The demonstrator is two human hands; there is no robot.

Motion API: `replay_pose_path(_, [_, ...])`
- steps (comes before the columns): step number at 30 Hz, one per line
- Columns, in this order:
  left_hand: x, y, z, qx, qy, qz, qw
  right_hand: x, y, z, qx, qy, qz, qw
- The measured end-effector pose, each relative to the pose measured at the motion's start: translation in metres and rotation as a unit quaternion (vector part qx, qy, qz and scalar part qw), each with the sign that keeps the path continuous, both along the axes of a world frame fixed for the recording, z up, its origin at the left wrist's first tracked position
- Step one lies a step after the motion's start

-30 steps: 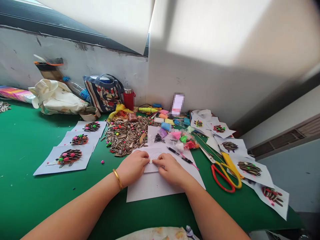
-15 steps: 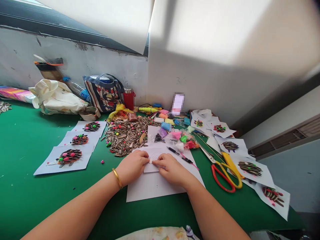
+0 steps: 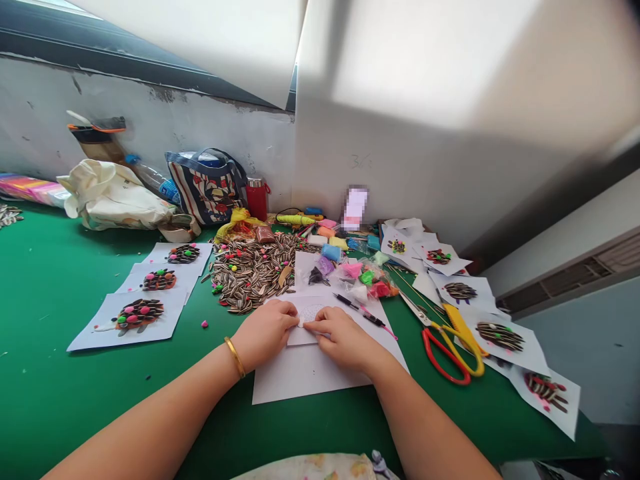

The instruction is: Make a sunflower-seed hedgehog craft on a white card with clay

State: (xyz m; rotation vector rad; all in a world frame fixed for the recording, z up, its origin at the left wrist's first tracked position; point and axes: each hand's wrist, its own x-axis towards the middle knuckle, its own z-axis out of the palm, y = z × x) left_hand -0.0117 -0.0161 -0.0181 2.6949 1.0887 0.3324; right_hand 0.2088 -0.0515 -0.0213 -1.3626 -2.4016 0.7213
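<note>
My left hand (image 3: 267,332), with a gold bangle at the wrist, and my right hand (image 3: 346,339) meet over a small white card (image 3: 302,339). Their fingertips press from both sides on a small bit of white modelling clay (image 3: 301,325), mostly hidden by the fingers. Both hands have their fingers curled and closed. A dotted, rounded outline (image 3: 312,311) is drawn on the card just beyond the clay. Under the card lies a larger white sheet (image 3: 313,383). Two pens (image 3: 357,308) rest on that sheet, right of my right hand.
Sunflower seeds (image 3: 255,273) are heaped beyond my left hand. Bagged coloured clay (image 3: 367,277) lies behind the card. Scissors (image 3: 447,343) and a yellow cutter (image 3: 463,327) lie right. Seed-hedgehog cards stand along the left (image 3: 173,327) and right (image 3: 543,350). Bags (image 3: 207,190) line the wall.
The white clay between my fingertips shows less than before and looks lower against the card. Both hands have stayed almost in place.
</note>
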Motion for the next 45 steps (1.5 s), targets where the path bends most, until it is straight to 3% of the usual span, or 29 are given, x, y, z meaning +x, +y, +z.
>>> replay_pose_path(18, [0.003,-0.002,-0.001,0.032,0.002,-0.003,0.999,-0.005,0.003,0.000,0.003,-0.014,-0.029,0.999])
replay_pose_path(24, [0.008,-0.003,-0.005,0.026,-0.031,0.056,0.998,-0.001,0.006,-0.009,0.018,0.022,-0.029,0.999])
replay_pose_path(31, [0.014,-0.001,-0.013,0.053,-0.026,0.098,0.993,-0.004,0.004,-0.005,0.015,-0.004,-0.029,0.999])
replay_pose_path(45, [0.009,0.004,-0.013,0.005,-0.065,0.089,0.994,-0.002,0.007,-0.007,0.007,0.010,-0.032,0.999])
